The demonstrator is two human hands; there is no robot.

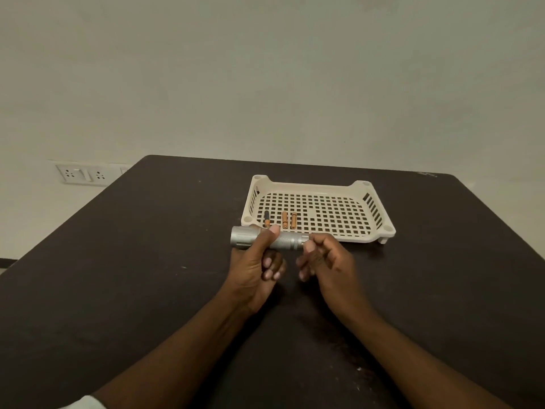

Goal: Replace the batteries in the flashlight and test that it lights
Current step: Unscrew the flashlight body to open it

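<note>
A silver flashlight lies level above the dark table, its wide head pointing left. My left hand is wrapped around its barrel, thumb on top. My right hand pinches the tail end of the flashlight with thumb and forefinger. Just behind the flashlight stands a cream perforated tray. Three small batteries lie in the tray's near left part: one black and orange battery and two orange batteries side by side.
A wall socket plate sits low on the wall at the left, beyond the table's edge. Bare tabletop stretches to the left, right and front of my hands.
</note>
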